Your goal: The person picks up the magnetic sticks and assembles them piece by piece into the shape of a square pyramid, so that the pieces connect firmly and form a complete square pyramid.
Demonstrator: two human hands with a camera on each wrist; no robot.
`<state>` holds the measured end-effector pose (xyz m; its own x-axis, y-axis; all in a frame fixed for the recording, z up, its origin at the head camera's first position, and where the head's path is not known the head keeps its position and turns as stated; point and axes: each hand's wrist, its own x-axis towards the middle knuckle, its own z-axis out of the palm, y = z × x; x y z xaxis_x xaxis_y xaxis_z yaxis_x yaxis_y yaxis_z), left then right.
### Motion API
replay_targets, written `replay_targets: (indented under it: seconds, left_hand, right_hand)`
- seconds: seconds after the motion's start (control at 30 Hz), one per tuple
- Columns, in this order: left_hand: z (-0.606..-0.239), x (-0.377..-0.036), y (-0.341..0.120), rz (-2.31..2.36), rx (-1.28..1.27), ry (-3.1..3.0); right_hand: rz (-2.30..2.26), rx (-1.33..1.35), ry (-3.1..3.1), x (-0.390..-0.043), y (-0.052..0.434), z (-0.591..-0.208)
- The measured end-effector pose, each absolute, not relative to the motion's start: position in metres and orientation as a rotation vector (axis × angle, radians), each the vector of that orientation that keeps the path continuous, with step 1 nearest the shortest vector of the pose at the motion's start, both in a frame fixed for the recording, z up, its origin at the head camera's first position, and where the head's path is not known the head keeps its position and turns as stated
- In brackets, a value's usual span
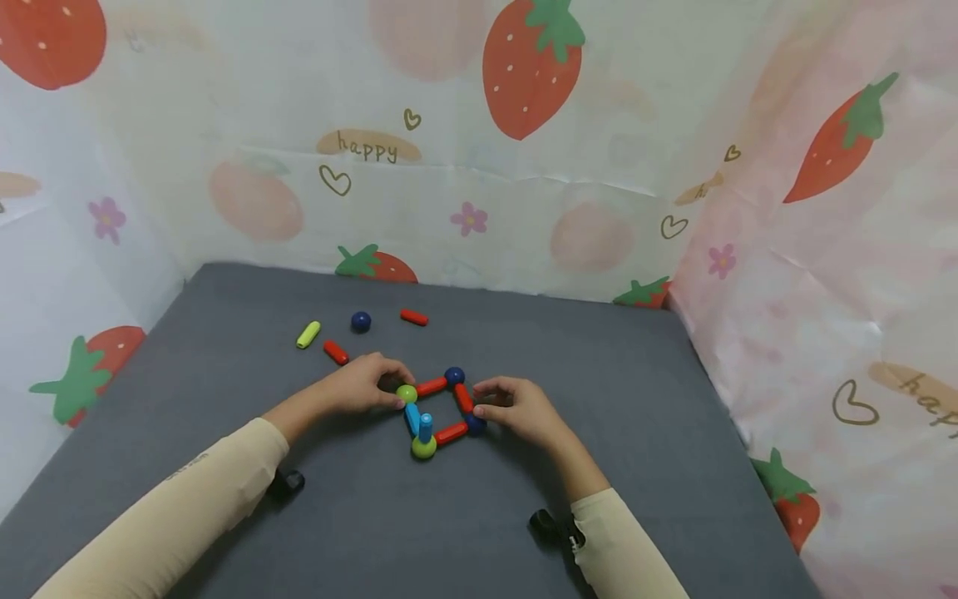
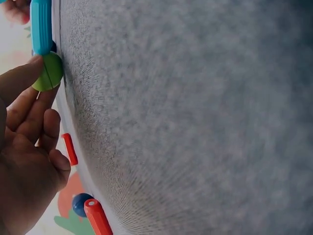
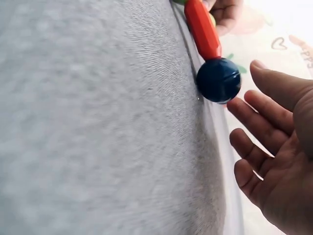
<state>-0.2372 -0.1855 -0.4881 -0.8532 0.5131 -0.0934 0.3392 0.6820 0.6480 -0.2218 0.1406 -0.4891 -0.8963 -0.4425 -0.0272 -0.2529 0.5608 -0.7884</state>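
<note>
Four balls (image 1: 454, 376) and four sticks (image 1: 451, 433) make a closed loop (image 1: 431, 387) on the grey table (image 1: 636, 391), with a light-blue stick (image 1: 426, 428) upright on its nearest green ball (image 1: 423, 448). The left hand (image 1: 364, 383) pinches the far-left green ball (image 1: 407, 394); the right hand (image 1: 524, 412), thumb and fingers apart, is at the right-hand blue ball (image 1: 475, 425), though whether a fingertip touches it cannot be told.

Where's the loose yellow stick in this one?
In the head view, the yellow stick lies on the left side of the grey table, beyond the left hand, with a red stick and a loose blue ball to its right.
</note>
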Motion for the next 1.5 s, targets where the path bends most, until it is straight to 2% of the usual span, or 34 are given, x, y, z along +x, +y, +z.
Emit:
replay_targets:
  seconds: [0.73, 1.5]
  left_hand:
    - [-0.488, -0.228, -0.185, 0.999, 0.621, 2.655]
    - [-0.488, -0.204, -0.180, 1.078, 0.560, 2.615]
  right_hand:
    - [-1.216, -0.518, 2.588, -0.215, 0.141, -0.498]
    - [-1.210, -0.612, 2.514, -0.254, 0.142, -0.497]
